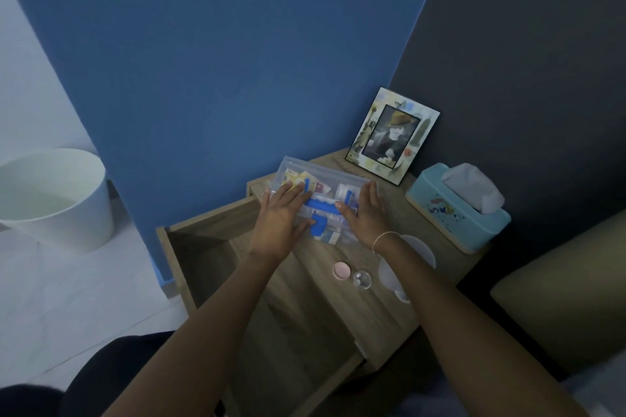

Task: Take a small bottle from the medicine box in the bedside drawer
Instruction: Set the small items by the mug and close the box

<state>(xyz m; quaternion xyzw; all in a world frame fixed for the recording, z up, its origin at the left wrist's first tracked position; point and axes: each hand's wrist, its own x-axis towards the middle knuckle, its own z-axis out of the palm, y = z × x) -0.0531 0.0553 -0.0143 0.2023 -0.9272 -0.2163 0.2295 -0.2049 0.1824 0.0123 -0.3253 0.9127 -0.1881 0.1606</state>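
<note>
Head view: the medicine box (325, 203), a clear plastic case with a blue handle and latch, is seen lying flat on the bedside table (369, 267), above the pulled-out drawer (203, 247). Its long axis runs from upper left to lower right. A white small bottle (343, 193) is visible inside, orientation unclear. The left hand (279, 220) and right hand (367, 217) are pressed flat, fingers extended, on the lid; nothing is grasped.

We see a wooden nightstand (399, 298) carrying a clear medicine box (325, 184), a picture frame (393, 135), a blue tissue box (454, 210), a pink lid (341, 270) and a small glass jar (362, 279).
</note>
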